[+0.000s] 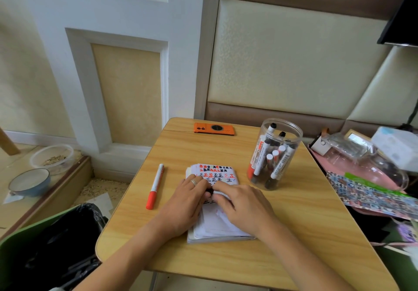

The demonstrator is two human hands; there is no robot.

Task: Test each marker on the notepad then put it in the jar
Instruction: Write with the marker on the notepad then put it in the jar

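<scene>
While your left hand (187, 196) and right hand (243, 202) meet over the notepad (217, 200), pinching a black-capped marker (211, 191) between them, apparently capping or uncapping, the red marker (155, 186) lies left awaiting testing, and the jar (274, 155) stands far right, part-filled.

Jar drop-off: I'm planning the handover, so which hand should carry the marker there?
Right hand, probably: the jar stands on its side of the notepad, while the left hand is farther away.
</scene>
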